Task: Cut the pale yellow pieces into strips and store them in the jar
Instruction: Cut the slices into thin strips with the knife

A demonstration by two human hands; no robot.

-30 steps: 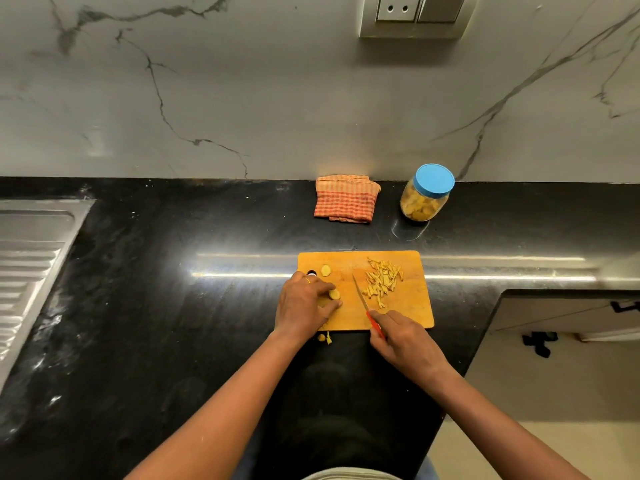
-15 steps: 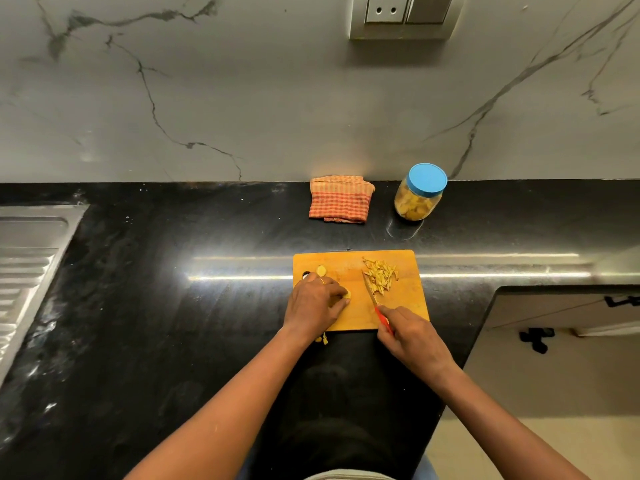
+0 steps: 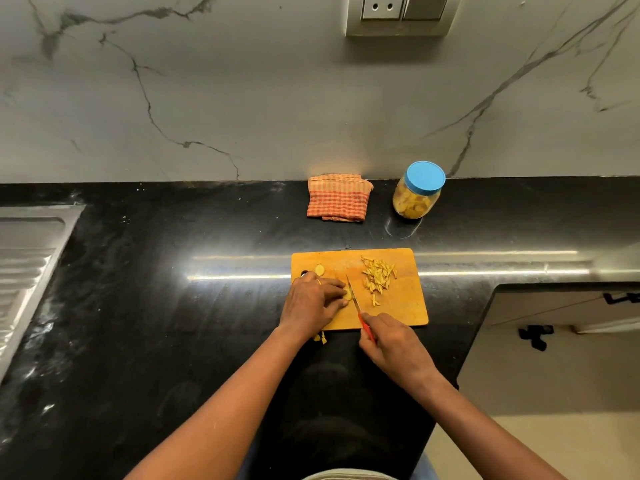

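Knife (image 3: 353, 293) slid left off strips (image 3: 377, 277), blade against pale yellow piece (image 3: 347, 295) pinched under left hand's (image 3: 313, 301) curled fingertips. Right hand (image 3: 391, 344) gripped red handle (image 3: 366, 328), 5 o'clock of piece. Capped jar (image 3: 417, 194) sat at 1 o'clock.

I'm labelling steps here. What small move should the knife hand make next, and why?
Probably the right hand presses the knife down through the pale yellow piece: the left hand pins it on the cutting board, the blade sits right beside it, and the strips lie apart, already cut.
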